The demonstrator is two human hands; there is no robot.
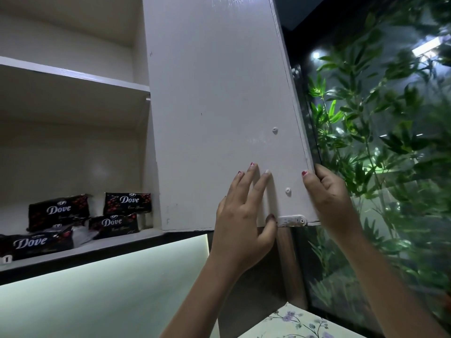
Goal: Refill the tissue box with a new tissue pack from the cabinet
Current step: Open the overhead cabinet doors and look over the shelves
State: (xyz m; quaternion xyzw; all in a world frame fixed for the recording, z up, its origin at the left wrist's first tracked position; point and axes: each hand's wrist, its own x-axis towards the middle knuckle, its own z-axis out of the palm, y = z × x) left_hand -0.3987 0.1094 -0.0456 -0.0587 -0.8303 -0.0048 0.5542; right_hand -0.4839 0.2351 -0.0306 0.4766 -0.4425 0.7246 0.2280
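Both hands are on the open cabinet door [219,113], left hand [241,215] flat, right hand [327,198] gripping its edge, while tissue packs [58,212], apparently lengthwise along the lower shelf's [117,242] front edge, lie leftward, nearer the left hand.

1. Both forearms were bare, with no sleeve in view.
2. The left hand [240,217] had dark red polish on most nails; the index fingernail looked pale or unpainted.
3. The polish appeared chipped on at least one nail.
4. The right hand [328,200] showed one nail, on the thumb, also painted dark red.
5. No rings, watch or bracelets were seen on either wrist.
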